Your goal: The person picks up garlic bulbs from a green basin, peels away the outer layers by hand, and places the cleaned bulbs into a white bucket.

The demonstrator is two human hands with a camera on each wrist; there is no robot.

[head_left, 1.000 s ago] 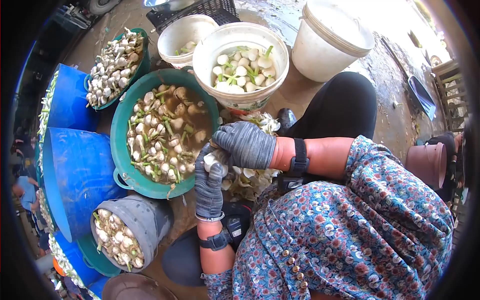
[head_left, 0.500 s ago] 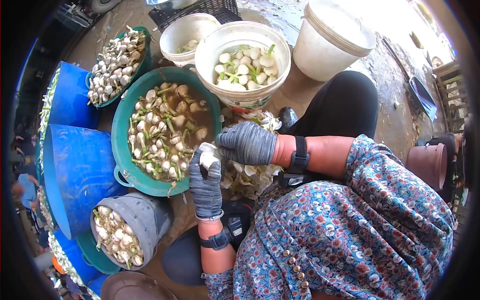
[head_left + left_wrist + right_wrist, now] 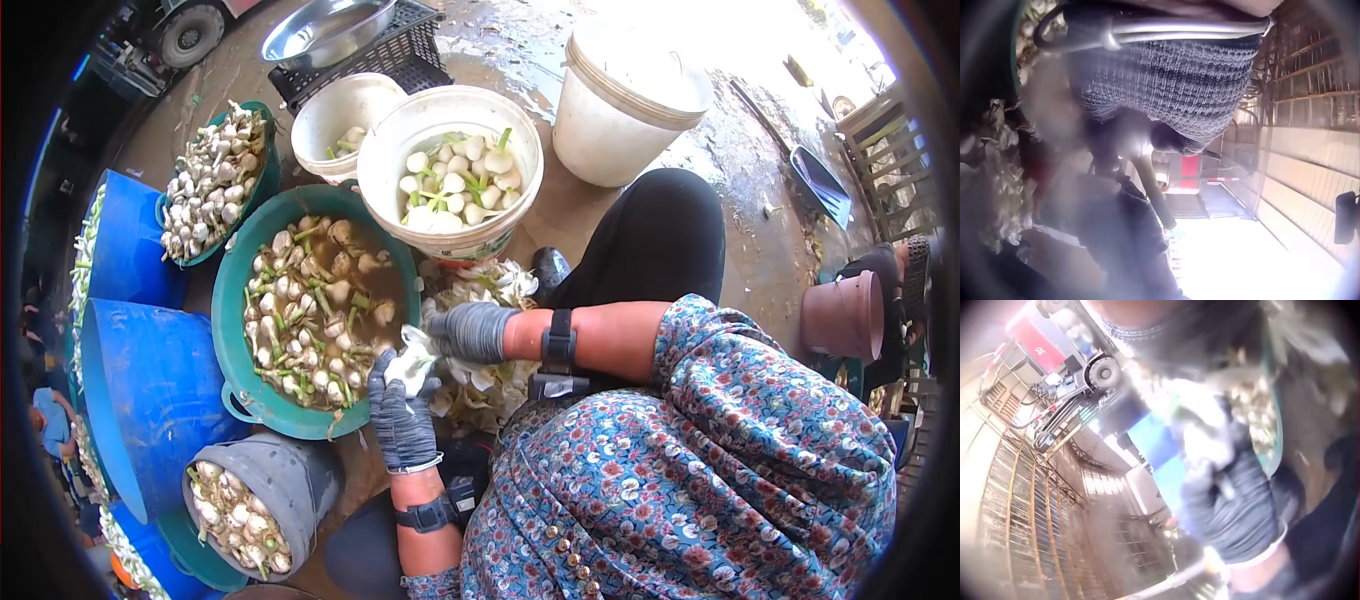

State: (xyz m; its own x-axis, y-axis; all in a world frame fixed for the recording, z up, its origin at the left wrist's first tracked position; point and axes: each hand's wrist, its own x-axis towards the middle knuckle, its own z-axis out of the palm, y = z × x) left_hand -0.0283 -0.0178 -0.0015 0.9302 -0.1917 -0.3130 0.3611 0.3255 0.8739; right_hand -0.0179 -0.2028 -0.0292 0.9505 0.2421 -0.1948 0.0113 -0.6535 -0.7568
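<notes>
My gloved left hand [image 3: 403,425] holds a whitish garlic bulb [image 3: 410,365] with curled fingers, at the near right rim of a green tub [image 3: 232,300]. Beside the bulb is my gloved right hand [image 3: 470,332], knuckles up and fingers bent, with fingertips right at the bulb's edge. In the left wrist view a pale green stem [image 3: 1154,194] sticks out between the two gloves. The right wrist view is blurred, but shows the bulb [image 3: 1204,425] at the left hand's fingers. Garlic bulbs [image 3: 290,300] lie in murky water in the tub.
A white bucket [image 3: 375,215] of peeled garlic stands beyond the tub, with a smaller white bucket [image 3: 310,120] behind it. Peeled skins [image 3: 495,285] are heaped by my legs. Blue barrels [image 3: 150,390] and a grey bucket [image 3: 310,490] of garlic stand left.
The head view has tilted, so the scene sits lower and further left. The right hand has drawn slightly away from the left, and more of the white bulb shows between them.
</notes>
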